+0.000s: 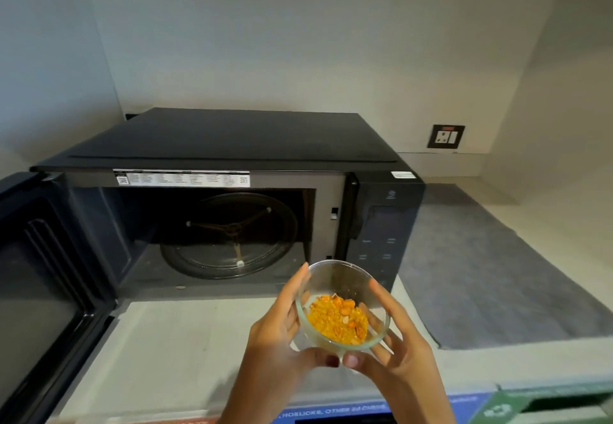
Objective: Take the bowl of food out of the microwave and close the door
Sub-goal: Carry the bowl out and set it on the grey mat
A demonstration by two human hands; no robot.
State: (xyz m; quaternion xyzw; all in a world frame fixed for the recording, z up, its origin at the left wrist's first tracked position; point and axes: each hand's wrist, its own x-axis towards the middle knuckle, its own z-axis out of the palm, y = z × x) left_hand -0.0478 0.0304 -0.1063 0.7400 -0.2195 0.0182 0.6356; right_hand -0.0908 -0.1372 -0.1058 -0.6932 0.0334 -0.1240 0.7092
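glass bowl of yellow food (341, 311) cupped between left hand (282, 334) and right hand (394, 350), fingers curled round its sides, clear of the microwave (212, 171) | open door (39, 284) stood left of both hands, left hand nearer | cavity empty but for the turntable (229, 234)

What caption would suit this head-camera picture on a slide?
Both hands, left hand and right hand, hold a glass bowl of yellow food before the open microwave.

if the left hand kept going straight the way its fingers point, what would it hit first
Probably the microwave, near the right edge of its open cavity beside the control panel; depth is unclear. The left hand holds the glass bowl.
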